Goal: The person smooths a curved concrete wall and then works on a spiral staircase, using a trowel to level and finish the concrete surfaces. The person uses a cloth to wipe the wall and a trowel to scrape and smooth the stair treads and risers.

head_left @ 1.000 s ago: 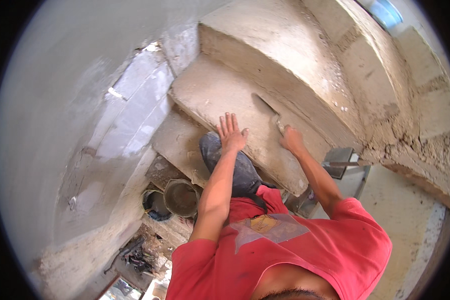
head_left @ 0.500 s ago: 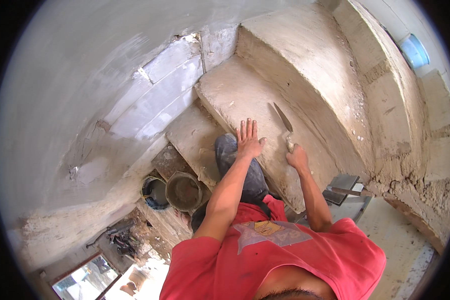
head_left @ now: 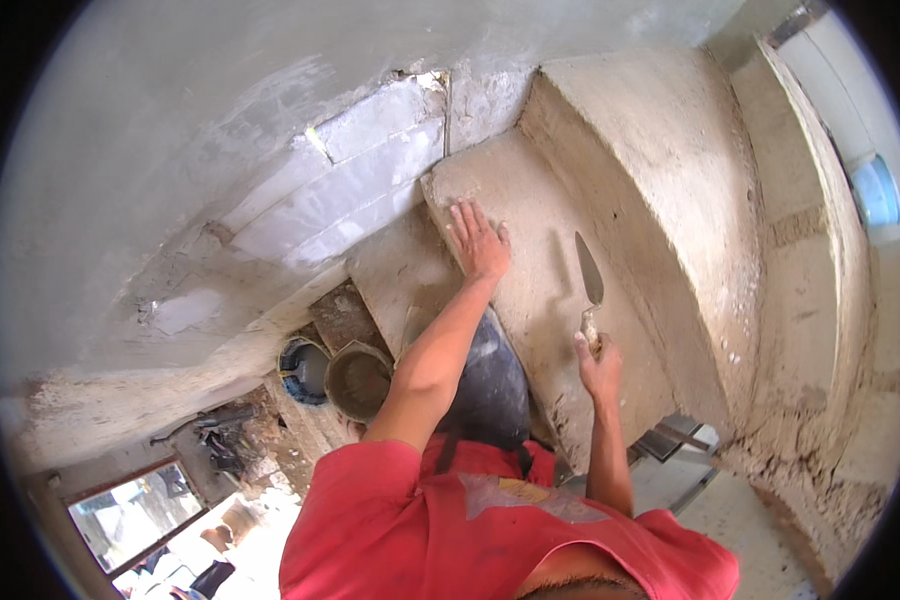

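My left hand (head_left: 483, 243) rests flat on a concrete stair tread (head_left: 540, 330), fingers spread, close to its left edge. In my right hand (head_left: 600, 370) is a pointing trowel (head_left: 590, 275), gripped by its mortar-crusted handle. The narrow metal blade points up and away, above the same tread. My bent knee (head_left: 490, 385) in dark, dusty trousers presses near the front edge of that tread, partly behind my left arm.
Curved concrete steps (head_left: 660, 150) rise to the right. A patch of bare grey blocks (head_left: 345, 180) shows in the left wall. Two buckets, one grey with mortar (head_left: 358, 380) and one dark-rimmed (head_left: 305, 370), stand lower left. A blue bucket (head_left: 876, 190) sits at far right.
My left hand has moved forward and left across the tread. My right hand and the trowel have shifted slightly nearer. The view has turned, and my body leans further forward.
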A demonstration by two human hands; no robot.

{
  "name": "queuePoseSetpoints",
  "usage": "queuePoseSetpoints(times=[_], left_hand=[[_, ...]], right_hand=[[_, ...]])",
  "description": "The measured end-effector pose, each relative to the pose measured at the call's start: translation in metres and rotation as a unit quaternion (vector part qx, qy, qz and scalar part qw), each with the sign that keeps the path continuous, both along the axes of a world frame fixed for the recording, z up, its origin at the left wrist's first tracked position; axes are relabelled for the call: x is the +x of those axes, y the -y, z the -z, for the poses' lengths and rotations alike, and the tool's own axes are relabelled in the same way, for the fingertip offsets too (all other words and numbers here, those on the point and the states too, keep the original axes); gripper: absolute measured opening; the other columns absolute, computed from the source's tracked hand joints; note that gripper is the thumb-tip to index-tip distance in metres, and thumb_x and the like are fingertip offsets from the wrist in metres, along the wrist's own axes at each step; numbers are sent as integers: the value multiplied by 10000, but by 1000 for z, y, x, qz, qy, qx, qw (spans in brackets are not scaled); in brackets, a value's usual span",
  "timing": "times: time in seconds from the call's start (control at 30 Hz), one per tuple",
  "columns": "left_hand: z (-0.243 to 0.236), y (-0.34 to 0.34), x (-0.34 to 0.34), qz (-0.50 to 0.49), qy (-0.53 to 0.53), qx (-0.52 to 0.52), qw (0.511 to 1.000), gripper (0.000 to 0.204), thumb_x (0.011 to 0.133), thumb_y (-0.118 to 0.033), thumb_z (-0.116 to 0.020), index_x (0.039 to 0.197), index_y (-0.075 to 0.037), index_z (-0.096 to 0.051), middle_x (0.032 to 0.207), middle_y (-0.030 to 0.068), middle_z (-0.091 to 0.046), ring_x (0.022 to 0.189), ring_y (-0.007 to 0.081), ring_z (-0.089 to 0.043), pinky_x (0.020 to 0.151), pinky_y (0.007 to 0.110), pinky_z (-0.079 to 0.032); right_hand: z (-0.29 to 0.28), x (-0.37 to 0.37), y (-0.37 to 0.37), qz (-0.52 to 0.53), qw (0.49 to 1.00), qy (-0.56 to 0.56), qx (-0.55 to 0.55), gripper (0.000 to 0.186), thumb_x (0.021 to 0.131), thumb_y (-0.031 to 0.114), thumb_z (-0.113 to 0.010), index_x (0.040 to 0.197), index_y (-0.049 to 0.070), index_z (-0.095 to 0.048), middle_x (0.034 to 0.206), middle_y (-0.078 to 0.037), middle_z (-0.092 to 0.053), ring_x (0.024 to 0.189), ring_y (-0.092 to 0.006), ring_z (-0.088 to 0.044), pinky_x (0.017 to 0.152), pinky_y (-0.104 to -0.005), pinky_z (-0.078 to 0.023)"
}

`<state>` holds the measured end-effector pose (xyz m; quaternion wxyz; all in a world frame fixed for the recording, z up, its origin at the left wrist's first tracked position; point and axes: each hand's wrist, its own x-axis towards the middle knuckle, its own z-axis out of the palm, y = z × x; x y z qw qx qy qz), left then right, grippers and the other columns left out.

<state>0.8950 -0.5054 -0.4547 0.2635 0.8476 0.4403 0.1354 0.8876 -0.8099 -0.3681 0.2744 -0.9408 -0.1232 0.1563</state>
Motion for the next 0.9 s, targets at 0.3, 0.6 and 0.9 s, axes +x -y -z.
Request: queuePoseSetpoints(times=[0.3, 0.6, 0.9], left_hand=[[22, -23, 27, -97, 1, -18, 995, 742, 1098, -402, -441, 1705, -52, -196, 1802, 112, -90, 1658, 367, -30, 1285, 654, -176], [27, -30, 27, -91, 31, -4, 995, 732, 1088, -349, -487, 1690, -24, -228, 1793, 137, -124, 1647, 403, -82, 1274, 664, -194], [24, -31, 27, -89, 35, -1, 995, 718, 1084, -330, -503, 1684, -24, -251, 1793, 138, -123, 1647, 404, -82, 1265, 661, -214]], right_hand=[[-37, 60, -146, -58, 992, 56, 95, 518, 1012, 360, -672, 1457, 103, -601, 1072, -278, -751, 1046, -476, -727, 887, -513, -563], [-11, 125, -265, -85, 986, 145, 8, 588, 1005, 287, -628, 1578, 206, -528, 1059, -294, -754, 924, -465, -758, 797, -505, -601], [-2, 121, -267, -86, 980, 167, 59, 521, 994, 299, -614, 1505, 197, -617, 983, -327, -729, 952, -490, -731, 874, -551, -570]])
